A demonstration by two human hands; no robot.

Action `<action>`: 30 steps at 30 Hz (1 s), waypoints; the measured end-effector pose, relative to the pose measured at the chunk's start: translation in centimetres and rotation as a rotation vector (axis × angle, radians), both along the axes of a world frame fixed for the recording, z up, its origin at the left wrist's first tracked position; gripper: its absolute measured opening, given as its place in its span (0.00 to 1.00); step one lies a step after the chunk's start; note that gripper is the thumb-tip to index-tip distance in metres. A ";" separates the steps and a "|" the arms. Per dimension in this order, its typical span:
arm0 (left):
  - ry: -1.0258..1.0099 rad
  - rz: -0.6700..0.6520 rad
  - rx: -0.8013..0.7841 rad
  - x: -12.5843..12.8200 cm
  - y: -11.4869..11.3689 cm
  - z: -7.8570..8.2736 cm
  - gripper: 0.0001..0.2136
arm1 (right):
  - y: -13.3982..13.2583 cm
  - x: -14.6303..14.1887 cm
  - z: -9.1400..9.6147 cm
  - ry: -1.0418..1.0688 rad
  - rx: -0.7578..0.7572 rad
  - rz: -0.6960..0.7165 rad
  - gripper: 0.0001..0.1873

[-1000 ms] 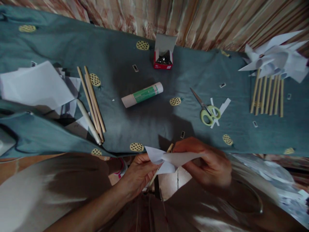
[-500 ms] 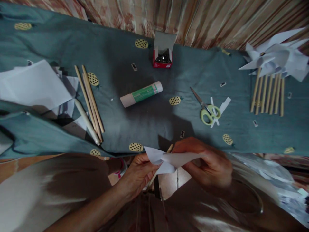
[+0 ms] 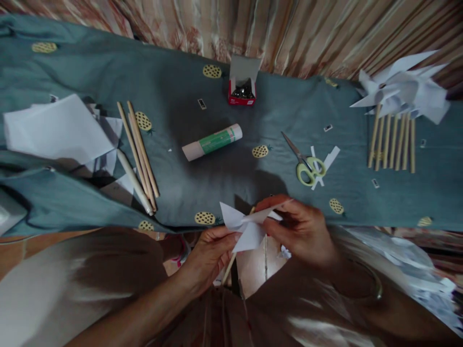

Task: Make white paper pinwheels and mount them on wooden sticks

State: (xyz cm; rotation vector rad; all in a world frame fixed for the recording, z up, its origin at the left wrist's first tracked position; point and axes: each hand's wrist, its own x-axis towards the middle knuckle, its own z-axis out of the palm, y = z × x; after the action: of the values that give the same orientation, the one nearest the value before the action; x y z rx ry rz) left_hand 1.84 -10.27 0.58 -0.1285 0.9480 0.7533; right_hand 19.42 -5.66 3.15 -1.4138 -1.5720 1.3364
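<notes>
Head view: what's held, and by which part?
White paper pinwheel on a stick: left hand near its center, right hand at the right-side blade.

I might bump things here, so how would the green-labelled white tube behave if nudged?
The tube would probably roll, being round and lying on its side. Its straight form suggests stiffness, so it likely won't bend.

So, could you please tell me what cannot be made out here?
Head view: middle of the thin wooden stick, hidden by the white paper pinwheel and left hand.
Head view: print on the red cardboard box, too small to read.
Head view: pale grey object, cut off by the left edge.
</notes>
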 end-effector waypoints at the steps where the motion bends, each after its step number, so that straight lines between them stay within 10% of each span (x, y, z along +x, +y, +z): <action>1: 0.004 0.004 -0.010 0.0 0.0 0.0 0.14 | 0.2 -0.1 -0.2 0.017 -0.024 -0.007 0.04; 22: 0.186 0.036 -0.044 -0.2 -0.1 -0.4 0.10 | 4.2 -1.4 -3.7 0.027 -0.243 0.205 0.06; 30: 0.157 -0.020 0.047 -0.1 -1.9 -0.7 0.11 | 5.5 -1.9 -3.3 -0.307 -0.152 0.299 0.07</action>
State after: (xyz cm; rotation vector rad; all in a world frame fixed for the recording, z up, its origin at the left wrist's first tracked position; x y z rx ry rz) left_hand 1.74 -12.21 -0.09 -0.0184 1.0776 0.7747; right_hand 17.49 -0.20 -0.15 -1.5820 -1.9812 1.4900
